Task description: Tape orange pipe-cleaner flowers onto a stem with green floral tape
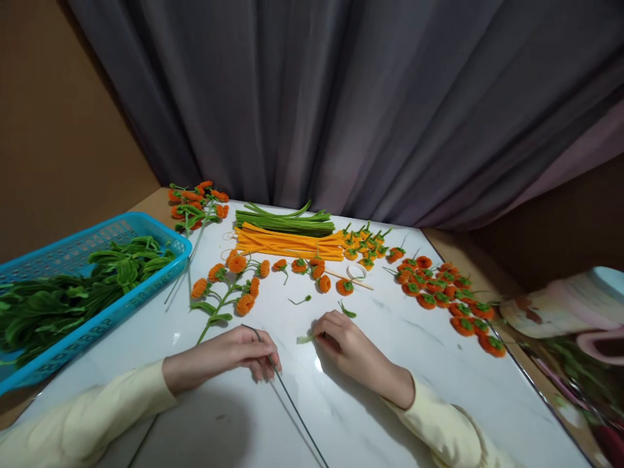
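My left hand [251,353] is closed round a thin dark green wire [297,411], which slants down to the bottom edge of the view. To its right, my right hand [344,344] pinches a short pale green strip [305,339] just above the white table top [390,364]. Beyond my left hand lies a green stem with orange blooms and leaves [221,302]. Past my right hand are a small green piece [347,311] and another thin green piece with a small bud [307,299]. The two hands are apart.
A blue basket [182,250] of green leaves stands at the left. Green strips [287,221] and orange strips [292,244] lie at the back, near a white ring [356,272]. Orange flower heads [441,286] cover the right side; a pale cup [560,305] lies beyond the table edge.
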A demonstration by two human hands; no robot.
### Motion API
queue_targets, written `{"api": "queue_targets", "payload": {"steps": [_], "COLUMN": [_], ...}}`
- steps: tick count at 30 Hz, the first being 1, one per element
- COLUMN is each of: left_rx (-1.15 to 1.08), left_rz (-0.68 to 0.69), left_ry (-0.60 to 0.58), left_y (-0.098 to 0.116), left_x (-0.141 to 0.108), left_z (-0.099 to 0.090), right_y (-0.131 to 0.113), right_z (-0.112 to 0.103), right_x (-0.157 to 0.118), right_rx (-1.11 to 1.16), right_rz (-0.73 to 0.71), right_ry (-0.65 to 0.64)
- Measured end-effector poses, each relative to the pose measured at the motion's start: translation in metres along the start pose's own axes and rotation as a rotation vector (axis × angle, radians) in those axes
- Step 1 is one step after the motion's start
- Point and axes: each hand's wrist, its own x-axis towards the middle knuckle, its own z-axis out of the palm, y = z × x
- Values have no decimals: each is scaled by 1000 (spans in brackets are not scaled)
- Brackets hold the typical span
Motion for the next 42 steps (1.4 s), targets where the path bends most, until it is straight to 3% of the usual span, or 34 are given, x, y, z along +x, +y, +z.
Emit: {"api": "queue_targets", "payload": {"steps": [10, 20, 34, 42], "left_rx": [-110, -102, -124, -151], "left_rz": [-103, -188, -155, -168], "left_ry": [-18, -32, -124, -103], "left_y": [16, 18, 14, 13], "left_x": [34, 58, 59, 60], "left_z": [19, 27, 23, 21], "right_y": [3, 7, 11, 10], "right_z": [17, 21, 25, 23], "right_x": [-22, -27, -29, -28], "right_rx": [13, 69, -2, -24], "right_rz": [19, -65, -115, -117], "right_ry": [246, 360, 322, 310]}}
